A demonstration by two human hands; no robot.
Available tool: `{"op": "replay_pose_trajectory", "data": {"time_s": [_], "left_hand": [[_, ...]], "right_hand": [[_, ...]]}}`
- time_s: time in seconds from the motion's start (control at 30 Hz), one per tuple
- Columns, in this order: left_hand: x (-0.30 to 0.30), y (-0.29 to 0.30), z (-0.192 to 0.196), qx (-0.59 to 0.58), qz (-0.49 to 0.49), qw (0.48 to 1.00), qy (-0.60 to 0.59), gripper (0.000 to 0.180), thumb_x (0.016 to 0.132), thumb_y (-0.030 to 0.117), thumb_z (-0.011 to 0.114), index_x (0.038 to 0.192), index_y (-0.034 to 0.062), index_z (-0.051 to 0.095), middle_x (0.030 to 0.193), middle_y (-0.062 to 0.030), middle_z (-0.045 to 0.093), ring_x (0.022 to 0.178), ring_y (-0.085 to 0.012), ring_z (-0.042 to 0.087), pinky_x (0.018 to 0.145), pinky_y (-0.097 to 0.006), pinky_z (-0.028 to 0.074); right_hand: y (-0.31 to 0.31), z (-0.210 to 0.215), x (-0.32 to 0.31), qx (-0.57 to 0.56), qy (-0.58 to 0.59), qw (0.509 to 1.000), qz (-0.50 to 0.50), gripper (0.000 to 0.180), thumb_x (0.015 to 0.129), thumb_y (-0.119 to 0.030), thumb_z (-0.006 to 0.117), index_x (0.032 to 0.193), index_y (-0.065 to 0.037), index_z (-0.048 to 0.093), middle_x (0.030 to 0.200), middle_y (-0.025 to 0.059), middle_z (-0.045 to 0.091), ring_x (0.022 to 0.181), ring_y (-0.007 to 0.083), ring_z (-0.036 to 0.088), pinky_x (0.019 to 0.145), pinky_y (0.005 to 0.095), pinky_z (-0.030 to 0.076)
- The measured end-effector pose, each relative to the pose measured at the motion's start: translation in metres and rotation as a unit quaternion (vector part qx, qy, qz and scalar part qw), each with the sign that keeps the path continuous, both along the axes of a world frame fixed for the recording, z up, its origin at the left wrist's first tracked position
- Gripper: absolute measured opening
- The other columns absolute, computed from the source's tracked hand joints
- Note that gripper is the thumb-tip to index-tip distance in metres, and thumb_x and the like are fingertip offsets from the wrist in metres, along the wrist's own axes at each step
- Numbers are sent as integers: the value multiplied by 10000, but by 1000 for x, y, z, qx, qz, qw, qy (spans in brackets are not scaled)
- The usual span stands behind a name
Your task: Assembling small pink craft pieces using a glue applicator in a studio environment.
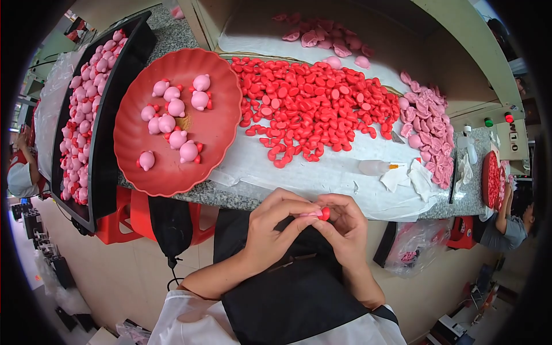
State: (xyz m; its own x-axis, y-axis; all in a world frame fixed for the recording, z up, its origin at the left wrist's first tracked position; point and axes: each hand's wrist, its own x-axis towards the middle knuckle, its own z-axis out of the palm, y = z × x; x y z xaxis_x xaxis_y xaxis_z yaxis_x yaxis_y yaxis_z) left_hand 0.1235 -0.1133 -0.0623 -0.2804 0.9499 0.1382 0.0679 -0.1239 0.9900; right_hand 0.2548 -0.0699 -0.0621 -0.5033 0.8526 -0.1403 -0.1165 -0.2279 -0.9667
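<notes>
- The floor (135, 270) was pale tile with thin joints.
- The bench (172, 34) had a speckled grey stone top.
- A cream, open-fronted housing (472, 47) rose at the bench's back.
- A red plastic stool (119, 217) stood below the bench's left part.
- Light looked bluish white at far left.

The head view looks down from above the bare left hand (275, 224) and bare right hand (349, 230), near enough for both to show whole. It faces forward, over the speckled grey stone worktop (227, 198) beyond them, and takes in the black cloth apron (287, 307) below them. Its wide fisheye reaches far to either side of the hands, bending straight edges.
</notes>
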Motion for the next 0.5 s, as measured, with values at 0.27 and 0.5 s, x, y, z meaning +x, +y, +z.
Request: {"op": "replay_pose_trajectory", "data": {"time_s": [0.27,0.5], "left_hand": [[2,-4,-2,-16,-5,999,29,110,681,-9,573,790,2,573,745,-75,549,663,-120,512,572,-214,407],[-1,6,-7,-74,-47,994,-64,121,710,-16,542,829,-10,562,795,-64,506,710,-96,511,608,-194,413]], "right_hand": [[-4,-3,1,13,-17,1000,-2,224,693,53,553,907,48,487,840,80,521,789,130,523,719,226,411],[-2,-9,-3,35,-19,998,-49,194,699,38,554,882,42,487,839,76,524,782,118,505,717,218,396]]}}
